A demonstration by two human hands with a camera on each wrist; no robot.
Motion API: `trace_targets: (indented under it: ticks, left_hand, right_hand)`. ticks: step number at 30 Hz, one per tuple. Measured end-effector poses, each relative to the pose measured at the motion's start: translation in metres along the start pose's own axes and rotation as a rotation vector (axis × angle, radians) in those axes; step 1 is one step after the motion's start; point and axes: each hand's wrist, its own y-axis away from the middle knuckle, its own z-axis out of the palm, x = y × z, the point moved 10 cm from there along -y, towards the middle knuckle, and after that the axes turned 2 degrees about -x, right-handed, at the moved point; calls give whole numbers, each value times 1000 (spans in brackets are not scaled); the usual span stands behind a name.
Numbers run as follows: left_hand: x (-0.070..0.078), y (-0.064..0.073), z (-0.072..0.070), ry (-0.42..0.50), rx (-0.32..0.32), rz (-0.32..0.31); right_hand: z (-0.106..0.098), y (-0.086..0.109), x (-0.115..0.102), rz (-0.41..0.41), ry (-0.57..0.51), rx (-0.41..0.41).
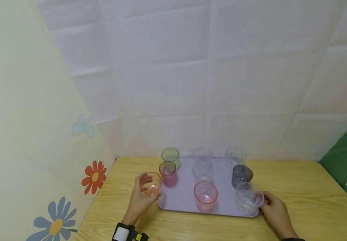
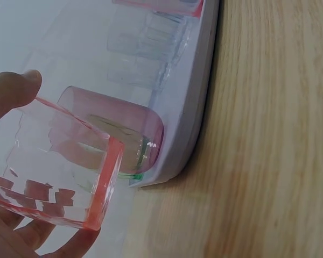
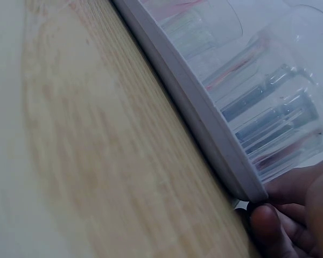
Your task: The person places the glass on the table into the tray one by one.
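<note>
My left hand (image 1: 143,197) holds a clear cup with an orange tint (image 1: 152,184) just off the tray's left side. In the left wrist view the thumb lies at the rim of this cup (image 2: 54,161) and the fingers curl round its far side. A lilac tray (image 1: 185,201) lies on the table. At its front right corner my right hand (image 1: 275,211) pinches the edge, beside a clear ridged cup (image 1: 247,204). In the right wrist view the thumb is low against the tray corner (image 3: 242,180), with the fingers partly hidden.
On the tray's left stand a green cup (image 1: 170,155) and a purple-pink cup (image 1: 169,177). A pink cup (image 1: 206,199) is front centre, with clear cups (image 1: 202,171) behind. A grey cup (image 1: 242,177) and another clear cup (image 1: 235,157) stand right. A white wall covering (image 1: 161,93) rises behind.
</note>
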Motion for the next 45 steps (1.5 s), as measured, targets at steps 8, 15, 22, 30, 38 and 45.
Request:
trace_targets:
  ticks: [8,15,22,30,38,45]
  left_hand:
    - [2,3,10,-3,-59,0]
    - [3,3,17,-3,-84,22]
    - [7,5,22,-12,-80,52]
    - [8,8,30,19,-111,59]
    - [7,9,37,37,-136,59]
    - [3,13,42,22,-155,13]
  right_hand:
    - [0,0,2,-3,15,3]
    - [0,-1,-1,-1,8,-9]
    - [-1,0,-6,12,-7,-15]
    - [-1,1,-6,7,-9,-14]
    - [-1,0,-7,0,-14,-5]
    - [0,0,-5,-1,-14,-7]
